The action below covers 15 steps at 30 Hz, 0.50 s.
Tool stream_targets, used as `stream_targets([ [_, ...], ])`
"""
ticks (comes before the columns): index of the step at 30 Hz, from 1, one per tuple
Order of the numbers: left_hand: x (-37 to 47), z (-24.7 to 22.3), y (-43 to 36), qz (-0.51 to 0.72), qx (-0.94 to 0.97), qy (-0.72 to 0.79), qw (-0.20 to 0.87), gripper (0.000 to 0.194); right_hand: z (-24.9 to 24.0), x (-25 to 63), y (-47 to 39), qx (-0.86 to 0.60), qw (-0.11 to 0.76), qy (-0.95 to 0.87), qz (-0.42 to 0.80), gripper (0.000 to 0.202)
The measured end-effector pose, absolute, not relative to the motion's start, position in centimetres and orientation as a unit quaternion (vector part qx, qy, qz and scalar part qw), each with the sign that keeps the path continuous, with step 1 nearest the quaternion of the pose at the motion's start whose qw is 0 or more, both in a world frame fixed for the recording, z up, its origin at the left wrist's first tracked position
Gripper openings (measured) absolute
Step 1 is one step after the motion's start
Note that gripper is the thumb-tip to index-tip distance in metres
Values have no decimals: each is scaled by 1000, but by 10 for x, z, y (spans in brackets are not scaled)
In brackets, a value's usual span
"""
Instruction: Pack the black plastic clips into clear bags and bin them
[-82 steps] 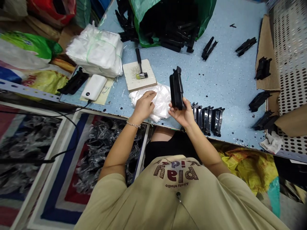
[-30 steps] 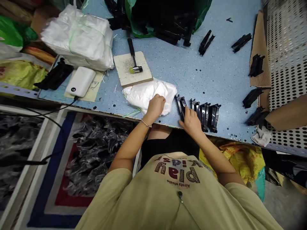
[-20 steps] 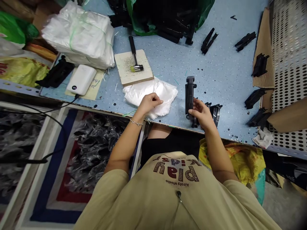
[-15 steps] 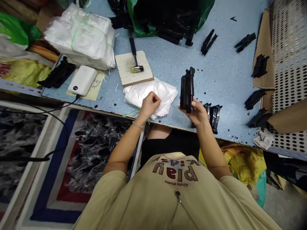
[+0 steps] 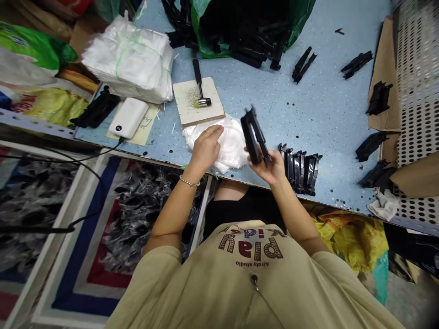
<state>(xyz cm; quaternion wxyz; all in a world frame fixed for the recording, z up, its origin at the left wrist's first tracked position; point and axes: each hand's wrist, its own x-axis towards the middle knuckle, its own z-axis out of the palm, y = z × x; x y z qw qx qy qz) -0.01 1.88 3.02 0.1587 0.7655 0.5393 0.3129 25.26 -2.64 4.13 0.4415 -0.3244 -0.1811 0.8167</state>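
My left hand [image 5: 206, 148] is at the loose pile of thin white plastic bags [image 5: 233, 141] near the table's front edge. Its fingers are drawn together on the top bag, and their tips are partly hidden. Raised just to the right of the pile, a long black plastic part [image 5: 253, 135] with two side rails is gripped from below in my right hand [image 5: 269, 167]. It stands tilted, its top leaning left. Several similar black parts [image 5: 299, 169] stand in a row to the right of that hand.
A hammer [image 5: 200, 87] lies on a wooden board [image 5: 181, 107] behind the bags. To the left are a tied bag stack [image 5: 137, 59] and a white power bank [image 5: 128, 118]. A green sack [image 5: 202, 27] of black parts stands at the back. Bagged parts fill a bin [image 5: 144, 214] below.
My right hand has brought the black part left toward the bags and tilted it. My left hand has turned, its fingers now reaching across the pile. The view has shifted slightly.
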Motion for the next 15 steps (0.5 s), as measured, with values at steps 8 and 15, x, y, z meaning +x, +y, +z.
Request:
stream_targets([
  [8, 17, 41, -26, 368, 828, 388, 171, 70, 28, 242, -45, -291, 325, -79, 896, 44],
  [15, 31, 47, -68, 404, 823, 339, 211, 62, 27, 212, -50, -445, 475, -285, 703, 36],
])
